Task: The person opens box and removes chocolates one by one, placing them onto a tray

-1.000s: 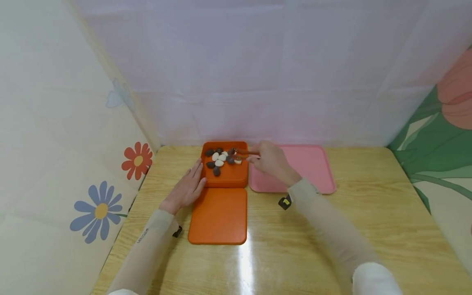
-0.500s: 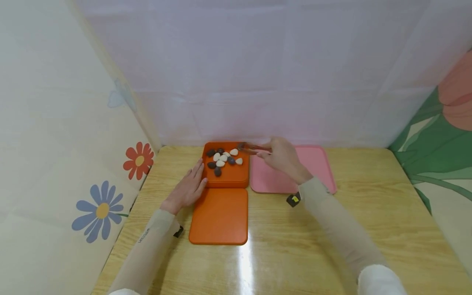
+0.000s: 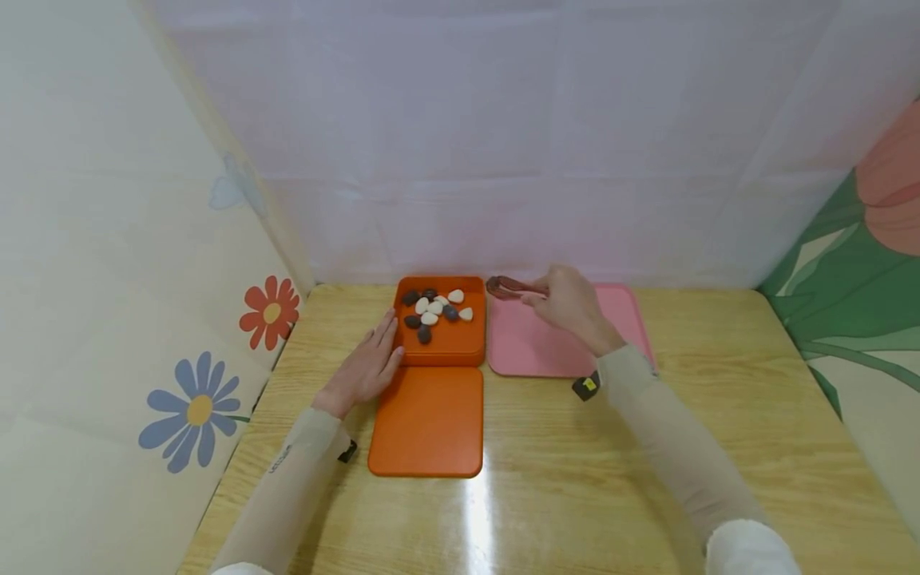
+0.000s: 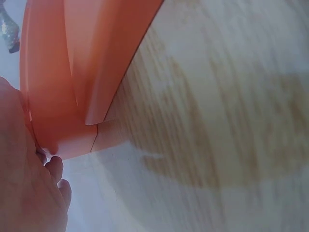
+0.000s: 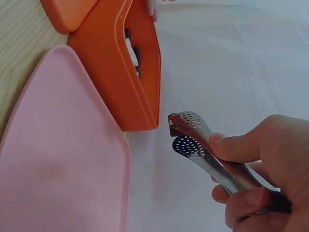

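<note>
My right hand (image 3: 571,307) grips metal tongs (image 5: 198,126) with perforated, spoon-like ends, thumb on one arm and fingers curled below. Between the tips sits a dark stone (image 5: 172,130), mostly hidden by the metal. In the head view the tongs' tips overlap the back left corner of a pink tray (image 3: 539,351). An orange box (image 3: 456,347) stands left of the tray, holding several white stones (image 3: 429,319) and several dark stones (image 3: 424,335). Flat against the box's left side rests my left hand (image 3: 362,363), fingers extended; its fingertips show in the left wrist view beside the orange wall.
An orange lid (image 3: 426,423) lies directly in front of the box on the wooden table (image 3: 575,479). A pale cloth wall (image 3: 532,160) rises behind the box and tray. Flower-printed panels (image 3: 194,239) flank the table.
My right hand has drawn the tongs rightward out of the box, carrying a dark stone from among the others to the tray's back left corner. My left hand stays in place.
</note>
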`<state>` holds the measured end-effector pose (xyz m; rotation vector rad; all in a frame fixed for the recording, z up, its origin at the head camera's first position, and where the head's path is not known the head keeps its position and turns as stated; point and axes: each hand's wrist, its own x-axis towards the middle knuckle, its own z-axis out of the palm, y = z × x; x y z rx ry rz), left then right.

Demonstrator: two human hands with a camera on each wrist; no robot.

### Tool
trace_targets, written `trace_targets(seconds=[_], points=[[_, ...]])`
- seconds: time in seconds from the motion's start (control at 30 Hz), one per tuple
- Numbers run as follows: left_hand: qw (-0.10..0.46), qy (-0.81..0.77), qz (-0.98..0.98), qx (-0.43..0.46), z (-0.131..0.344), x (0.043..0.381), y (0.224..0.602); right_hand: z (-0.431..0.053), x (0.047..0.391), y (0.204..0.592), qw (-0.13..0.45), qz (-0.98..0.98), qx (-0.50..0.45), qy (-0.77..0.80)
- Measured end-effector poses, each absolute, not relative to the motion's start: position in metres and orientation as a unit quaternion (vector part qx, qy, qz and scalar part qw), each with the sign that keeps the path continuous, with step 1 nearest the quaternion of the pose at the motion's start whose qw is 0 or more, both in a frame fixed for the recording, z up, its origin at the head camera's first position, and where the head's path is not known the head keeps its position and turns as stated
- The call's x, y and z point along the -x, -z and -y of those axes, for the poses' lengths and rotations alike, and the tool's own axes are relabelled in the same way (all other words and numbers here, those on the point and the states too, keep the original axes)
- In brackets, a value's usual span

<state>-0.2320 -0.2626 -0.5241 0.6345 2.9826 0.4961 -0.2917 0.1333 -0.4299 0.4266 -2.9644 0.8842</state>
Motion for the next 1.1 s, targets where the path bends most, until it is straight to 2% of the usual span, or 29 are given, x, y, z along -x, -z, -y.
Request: trace_targets(seconds=[0.37, 1.1], points=[[0.027, -0.159, -0.965, -0.205, 0.263, 0.232, 0.523, -0.136, 0.301, 0.441, -0.035, 0.959, -0.101, -0.264], [0.029, -0.156, -0.966, -0.205, 0.261, 0.232, 0.522, -0.137, 0.306, 0.455, -0.063, 0.968, -0.084, -0.227]])
